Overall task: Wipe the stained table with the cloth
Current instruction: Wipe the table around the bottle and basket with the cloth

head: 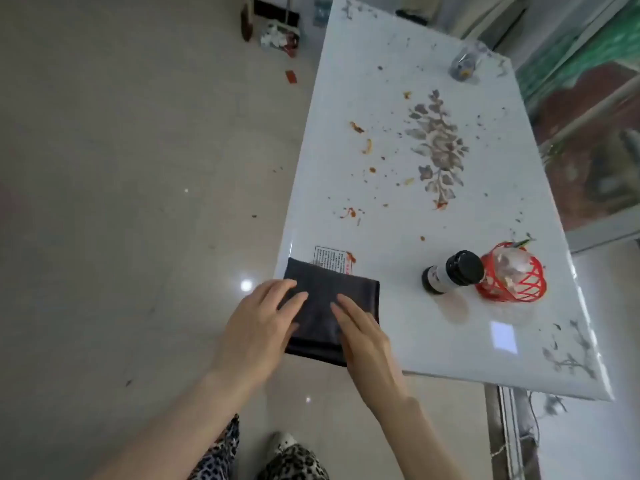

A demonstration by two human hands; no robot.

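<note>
Your cloth (327,299) is dark grey, folded square at the table (398,237) corner; left hand (258,327) and right hand (367,337) lie flat on it, fingers spread.

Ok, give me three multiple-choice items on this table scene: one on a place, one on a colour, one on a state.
1. Where does the cloth lie on the table?
A. At the near left corner
B. At the far end
C. Under the basket

2. What colour is the wire basket beside the bottle?
A. Blue
B. Red
C. Green

3. How do the hands stand on the cloth?
A. Both flat on it, fingers stretched
B. Both lifting it clear of the table
C. Only one touching it

Key:
1. A, as the dark folded cloth sits on the corner nearest the person, half covering a printed label.
2. B, as its wires are bright red.
3. A, as the left hand and the right hand both rest open on top of it, with the stains further up the table.
</note>
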